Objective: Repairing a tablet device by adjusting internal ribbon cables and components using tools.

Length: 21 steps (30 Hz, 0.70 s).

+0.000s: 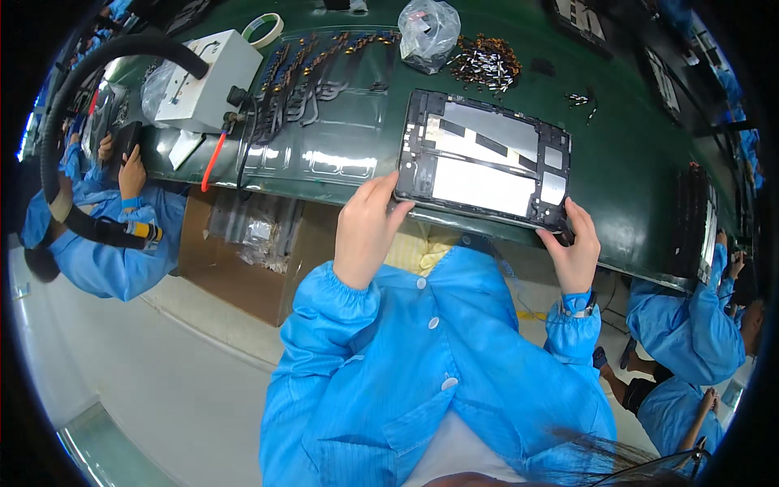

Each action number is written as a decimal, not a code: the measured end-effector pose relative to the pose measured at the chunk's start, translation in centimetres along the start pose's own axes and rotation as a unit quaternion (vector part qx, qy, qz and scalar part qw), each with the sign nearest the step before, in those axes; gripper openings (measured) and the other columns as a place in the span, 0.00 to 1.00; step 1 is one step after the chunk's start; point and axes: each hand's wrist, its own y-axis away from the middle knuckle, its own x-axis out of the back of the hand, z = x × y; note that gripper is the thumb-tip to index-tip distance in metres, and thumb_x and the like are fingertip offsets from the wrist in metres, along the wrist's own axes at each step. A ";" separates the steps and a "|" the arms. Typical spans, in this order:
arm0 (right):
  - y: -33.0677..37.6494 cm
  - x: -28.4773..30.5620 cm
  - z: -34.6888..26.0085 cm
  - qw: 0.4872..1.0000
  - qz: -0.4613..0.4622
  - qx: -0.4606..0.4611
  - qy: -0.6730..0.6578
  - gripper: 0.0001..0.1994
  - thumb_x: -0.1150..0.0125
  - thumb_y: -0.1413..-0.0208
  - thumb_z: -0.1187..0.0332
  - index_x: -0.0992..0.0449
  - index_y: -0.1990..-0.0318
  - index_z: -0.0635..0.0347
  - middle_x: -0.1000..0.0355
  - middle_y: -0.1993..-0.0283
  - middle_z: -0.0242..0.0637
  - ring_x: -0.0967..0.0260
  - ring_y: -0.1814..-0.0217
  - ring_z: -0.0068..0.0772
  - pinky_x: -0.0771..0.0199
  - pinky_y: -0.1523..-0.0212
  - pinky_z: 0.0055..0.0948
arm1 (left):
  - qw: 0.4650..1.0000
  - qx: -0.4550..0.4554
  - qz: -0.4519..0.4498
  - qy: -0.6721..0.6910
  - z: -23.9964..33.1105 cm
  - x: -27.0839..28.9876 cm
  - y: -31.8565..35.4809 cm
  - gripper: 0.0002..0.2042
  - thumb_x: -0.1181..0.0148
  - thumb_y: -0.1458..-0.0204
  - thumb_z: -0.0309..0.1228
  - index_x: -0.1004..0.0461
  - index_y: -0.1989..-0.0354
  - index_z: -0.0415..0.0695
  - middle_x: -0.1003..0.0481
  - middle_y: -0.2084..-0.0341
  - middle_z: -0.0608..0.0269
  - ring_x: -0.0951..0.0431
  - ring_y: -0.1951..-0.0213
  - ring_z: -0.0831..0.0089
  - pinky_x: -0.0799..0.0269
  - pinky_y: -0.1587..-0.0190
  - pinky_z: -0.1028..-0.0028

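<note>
An opened tablet (482, 185), its inner side with white battery panels and dark circuit parts facing up, lies at the near edge of the green bench. My left hand (367, 223) grips its left near corner between thumb and fingers. At the right near corner, my right hand (574, 246) pinches the frame the same way. Beyond the tablet sits a heap of small brown and silver parts (487, 63). To its left is a clear tray (345, 134) bearing several flex cables (312, 85).
A grey box (199, 85) and a black flexible hose (61, 122) stand at the left. A plastic bag (428, 36) and a tape roll (263, 30) lie at the back. Below the bench is a cardboard box (231, 280). Co-workers in blue sit on both sides.
</note>
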 end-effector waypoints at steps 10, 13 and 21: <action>0.4 2.7 -3.5 0.993 0.114 0.020 0.017 0.23 0.35 0.63 0.76 0.31 0.53 0.60 0.33 0.51 0.40 0.32 0.60 0.33 0.32 0.68 0.23 | 0.968 -0.117 -0.015 -0.221 -1.8 4.6 -11.3 0.16 0.44 0.56 0.28 0.30 0.56 0.43 0.28 0.62 0.54 0.28 0.61 0.56 0.31 0.61 0.66; 0.5 2.9 -3.9 0.986 0.162 0.009 -0.032 0.20 0.41 0.60 0.81 0.30 0.55 0.60 0.33 0.51 0.40 0.35 0.70 0.23 0.35 0.75 0.17 | 0.956 -0.190 0.016 -0.225 -5.4 3.0 -19.2 0.13 0.46 0.54 0.29 0.29 0.58 0.46 0.28 0.66 0.57 0.28 0.62 0.58 0.31 0.61 0.65; 0.1 2.8 -4.0 0.977 0.208 -0.010 -0.053 0.18 0.46 0.58 0.84 0.29 0.56 0.62 0.33 0.51 0.41 0.46 0.81 0.15 0.40 0.79 0.13 | 0.935 -0.180 -0.097 -0.288 -7.2 -1.0 -25.3 0.07 0.46 0.55 0.32 0.24 0.68 0.50 0.28 0.68 0.62 0.27 0.62 0.61 0.30 0.62 0.64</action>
